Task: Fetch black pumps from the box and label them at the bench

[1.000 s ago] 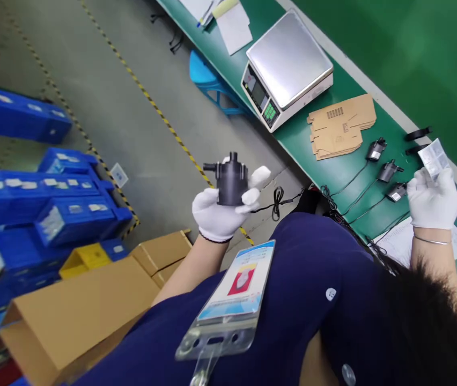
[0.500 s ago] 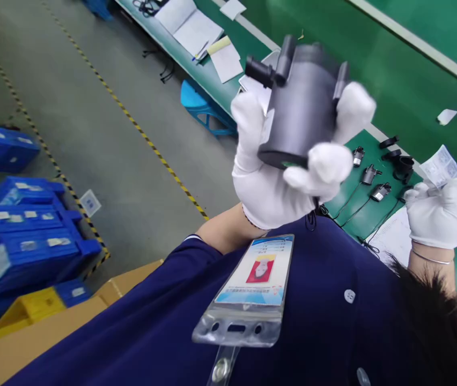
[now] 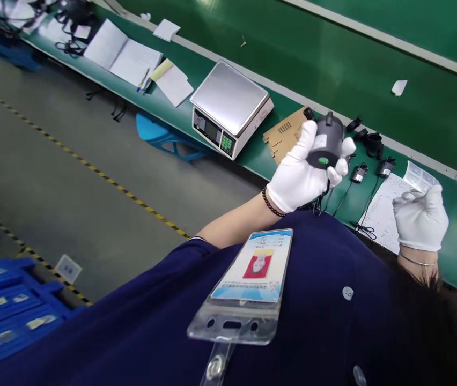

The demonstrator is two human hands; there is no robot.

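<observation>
My left hand (image 3: 299, 177), in a white glove, grips a black cylindrical water pump (image 3: 325, 140). The pump has pipe stubs on top, a white label on its side and a green round sticker on its base. Its dark cable (image 3: 317, 205) hangs bundled below the hand. My right hand (image 3: 420, 219), also gloved, pinches a translucent sheet of stickers (image 3: 418, 177) over the bench. Between the hands, smaller-looking pumps (image 3: 359, 172) with cables stand on the green table. A printed paper sheet (image 3: 383, 212) lies partly under my right hand.
A weighing scale (image 3: 232, 102) stands on the green bench beside flat cardboard (image 3: 282, 131). Black plastic parts (image 3: 373, 145) sit along the back edge. An open notebook (image 3: 122, 53) lies farther left. A blue stool (image 3: 168, 136) and blue crates (image 3: 15, 305) are on the floor side.
My left hand has moved the pump away from the camera, down toward the bench. The view has shifted, and the scale and cardboard now show. My right hand still pinches the sticker sheet.
</observation>
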